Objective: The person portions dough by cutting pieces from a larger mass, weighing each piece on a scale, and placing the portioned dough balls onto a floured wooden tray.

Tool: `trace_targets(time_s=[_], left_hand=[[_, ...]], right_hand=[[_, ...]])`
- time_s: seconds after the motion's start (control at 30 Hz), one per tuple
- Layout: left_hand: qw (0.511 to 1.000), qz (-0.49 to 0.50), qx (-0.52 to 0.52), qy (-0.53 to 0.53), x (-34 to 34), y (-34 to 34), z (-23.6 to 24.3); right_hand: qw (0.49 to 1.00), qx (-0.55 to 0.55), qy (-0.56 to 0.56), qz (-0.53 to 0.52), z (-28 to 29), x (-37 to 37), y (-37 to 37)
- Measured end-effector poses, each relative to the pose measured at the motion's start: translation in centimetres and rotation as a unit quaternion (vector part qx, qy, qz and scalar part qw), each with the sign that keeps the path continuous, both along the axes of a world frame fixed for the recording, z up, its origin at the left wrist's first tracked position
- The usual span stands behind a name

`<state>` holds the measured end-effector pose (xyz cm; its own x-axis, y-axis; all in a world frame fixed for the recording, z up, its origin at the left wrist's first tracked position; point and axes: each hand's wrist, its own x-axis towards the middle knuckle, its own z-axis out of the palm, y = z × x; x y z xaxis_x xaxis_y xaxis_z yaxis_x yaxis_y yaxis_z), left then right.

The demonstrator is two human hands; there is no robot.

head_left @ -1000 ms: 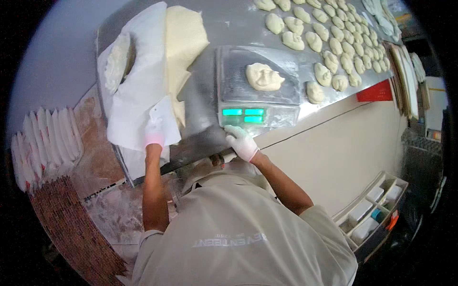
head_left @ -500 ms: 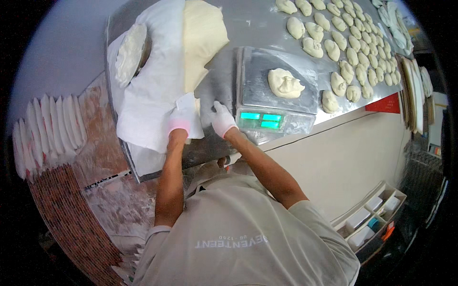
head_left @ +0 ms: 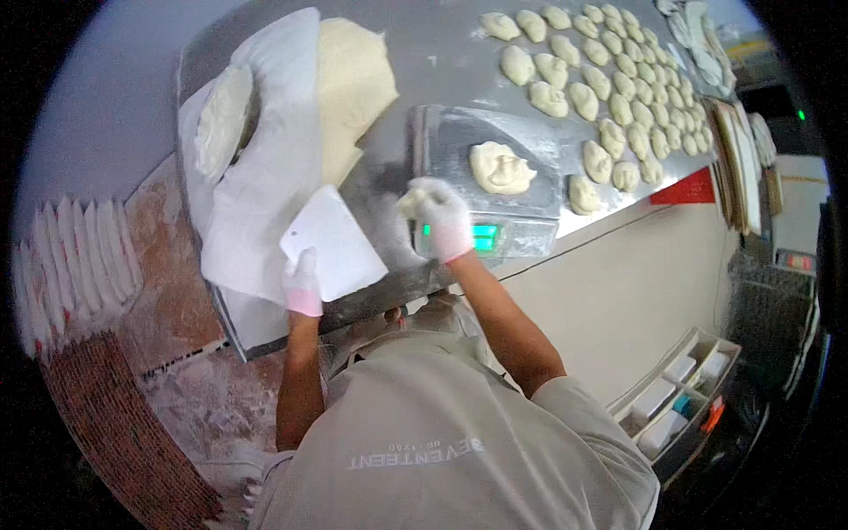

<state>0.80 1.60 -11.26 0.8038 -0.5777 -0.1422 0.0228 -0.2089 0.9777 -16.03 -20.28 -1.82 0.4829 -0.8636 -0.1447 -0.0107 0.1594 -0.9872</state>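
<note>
1. Left hand (head_left: 303, 287), gloved: fingers closed on the near left part of a white scraper (head_left: 337, 249); scraper overlaps the cloth's near right part in view.
2. Right hand (head_left: 444, 219), gloved: fingers drawn in on a small dough piece (head_left: 410, 203), at the scale's near left corner; exact finger contact blurred.
3. Scale (head_left: 449, 141): dough lump (head_left: 502, 168) on plate, right of right hand; green display partly covered.
4. Large dough (head_left: 358, 88): far left, beside white cloth (head_left: 269, 150).
5. Many dough portions (head_left: 596, 162): worktable (head_left: 442, 40), far right.
</note>
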Motion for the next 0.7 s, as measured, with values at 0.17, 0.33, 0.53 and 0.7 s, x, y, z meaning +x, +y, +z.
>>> trace_targets(time_s=[0.17, 0.33, 0.53, 0.7], left_hand=[[0.986, 0.046, 0.054, 0.151, -2.7, -6.0, 10.7], [0.991, 0.015, 0.058, 0.123, -3.8, -6.9, 10.5], [0.983, 0.030, 0.012, 0.183, -4.4, -7.0, 10.6], [0.988, -0.007, 0.101, 0.120, -5.1, -9.7, 13.5]], right_hand=[[0.916, -0.345, 0.185, -0.085, 1.6, -7.9, -7.7], [0.793, -0.482, 0.373, -0.009, 0.2, -13.1, -10.2], [0.931, -0.236, 0.244, -0.134, -0.9, -19.4, -7.0], [0.958, -0.138, 0.153, -0.197, -7.3, -24.9, -6.7]])
